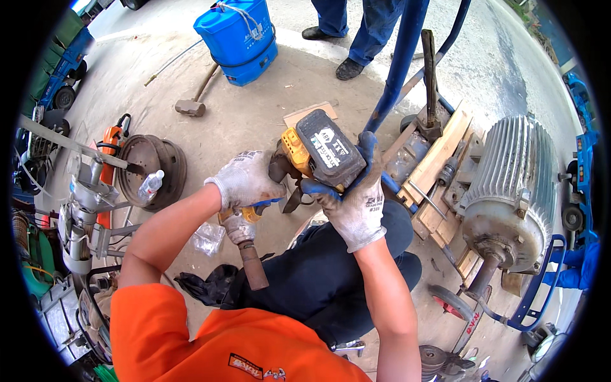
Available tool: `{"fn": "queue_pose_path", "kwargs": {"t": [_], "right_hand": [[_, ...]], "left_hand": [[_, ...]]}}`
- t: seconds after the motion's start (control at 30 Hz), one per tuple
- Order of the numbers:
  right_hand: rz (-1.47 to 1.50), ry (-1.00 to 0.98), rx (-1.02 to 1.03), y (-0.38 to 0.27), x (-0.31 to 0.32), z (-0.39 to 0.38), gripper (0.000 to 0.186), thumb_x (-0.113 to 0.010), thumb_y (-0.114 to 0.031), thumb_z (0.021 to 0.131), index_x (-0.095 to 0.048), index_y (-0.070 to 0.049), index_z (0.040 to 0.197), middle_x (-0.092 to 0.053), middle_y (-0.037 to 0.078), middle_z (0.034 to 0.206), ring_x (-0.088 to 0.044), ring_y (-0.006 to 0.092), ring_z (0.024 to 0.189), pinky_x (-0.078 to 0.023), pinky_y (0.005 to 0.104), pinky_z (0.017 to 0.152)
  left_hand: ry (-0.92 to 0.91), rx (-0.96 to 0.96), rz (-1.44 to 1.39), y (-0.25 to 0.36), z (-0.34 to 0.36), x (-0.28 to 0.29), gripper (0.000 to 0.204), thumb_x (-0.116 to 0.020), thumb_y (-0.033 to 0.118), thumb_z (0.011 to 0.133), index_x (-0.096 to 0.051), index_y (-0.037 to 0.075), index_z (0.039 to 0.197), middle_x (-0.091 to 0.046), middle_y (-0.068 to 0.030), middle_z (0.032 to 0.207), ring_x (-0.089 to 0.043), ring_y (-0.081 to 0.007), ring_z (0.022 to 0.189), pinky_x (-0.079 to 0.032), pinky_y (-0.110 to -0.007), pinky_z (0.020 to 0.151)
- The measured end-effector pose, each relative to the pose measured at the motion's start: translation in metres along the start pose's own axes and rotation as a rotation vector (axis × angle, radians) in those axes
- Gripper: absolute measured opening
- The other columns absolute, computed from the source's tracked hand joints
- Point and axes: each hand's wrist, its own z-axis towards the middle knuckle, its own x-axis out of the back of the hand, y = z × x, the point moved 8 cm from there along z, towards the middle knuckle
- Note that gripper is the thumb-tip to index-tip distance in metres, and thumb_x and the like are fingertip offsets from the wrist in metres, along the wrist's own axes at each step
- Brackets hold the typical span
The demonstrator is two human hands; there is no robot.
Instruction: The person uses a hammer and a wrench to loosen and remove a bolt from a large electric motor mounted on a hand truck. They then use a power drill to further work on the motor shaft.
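Note:
A yellow and black cordless impact wrench (294, 151) is held up in front of my lap, its long rusty socket (254, 266) pointing back toward me. My left hand (247, 180), in a whitish work glove, is closed around the tool's body and handle. The black battery pack (329, 146) is uppermost at the far end. My right hand (355, 213), gloved in white with blue-coated fingers, grips that pack from its right and near sides. Whether the pack is fully seated on the handle cannot be made out.
To the right lies a big grey electric motor (509, 184) beside wooden boards (439, 159) and a blue tubular frame (398, 70). A sledgehammer (191, 107), blue tank sprayer (235, 38), and steel wheel rim (153, 169) with a plastic bottle (151, 184) lie left. Another person's legs (375, 28) stand ahead.

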Motion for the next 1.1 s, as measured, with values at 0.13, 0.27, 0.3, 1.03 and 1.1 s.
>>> {"fn": "queue_pose_path", "kwargs": {"t": [0.13,0.27,0.3,1.03,1.1], "right_hand": [[-0.028,-0.343,-0.084,0.002,0.0,0.004,0.094,-0.086,-0.029,0.067,-0.031,0.003,0.136,-0.056,0.021,0.121,-0.058,0.0298,0.112,-0.047,0.0385,0.094],[-0.033,-0.353,-0.118,-0.002,0.001,-0.005,0.082,-0.081,-0.02,0.071,-0.034,0.004,0.134,-0.061,0.022,0.114,-0.062,0.0339,0.107,-0.048,0.0393,0.092],[-0.021,-0.33,-0.112,0.0,0.001,-0.006,0.079,-0.079,-0.017,0.072,-0.033,0.004,0.133,-0.061,0.022,0.114,-0.063,0.0348,0.105,-0.049,0.04,0.09],[0.535,0.208,-0.201,0.024,0.026,0.033,0.058,-0.053,-0.044,0.092,-0.048,0.002,0.127,-0.056,0.015,0.121,-0.056,0.0264,0.11,-0.037,0.0433,0.103],[0.949,0.003,-0.605,0.07,-0.026,0.017,0.056,-0.057,-0.039,0.091,-0.047,0.002,0.128,-0.056,0.014,0.12,-0.056,0.0241,0.109,-0.039,0.0403,0.1]], "left_hand": [[0.006,-0.016,0.032,0.001,-0.001,0.0,0.053,-0.071,0.034,0.061,-0.062,0.001,0.102,-0.067,-0.0177,0.089,-0.065,-0.0329,0.084,-0.05,-0.039,0.079],[-0.033,-0.023,0.1,0.003,-0.002,0.0,0.054,-0.07,0.035,0.062,-0.062,0.0,0.102,-0.067,-0.02,0.093,-0.065,-0.0345,0.087,-0.05,-0.04,0.08],[-0.036,-0.023,0.113,0.004,-0.002,0.001,0.054,-0.07,0.035,0.063,-0.061,0.0,0.103,-0.067,-0.0207,0.093,-0.065,-0.0349,0.088,-0.05,-0.04,0.08],[-0.124,-0.06,0.361,0.042,-0.011,0.003,0.049,-0.066,0.032,0.065,-0.059,-0.001,0.1,-0.067,-0.0219,0.085,-0.066,-0.0361,0.085,-0.051,-0.04,0.077],[-0.057,-0.075,0.403,0.044,-0.01,0.01,0.049,-0.065,0.031,0.065,-0.059,-0.001,0.101,-0.067,-0.0216,0.086,-0.066,-0.0351,0.085,-0.052,-0.04,0.077]]}}
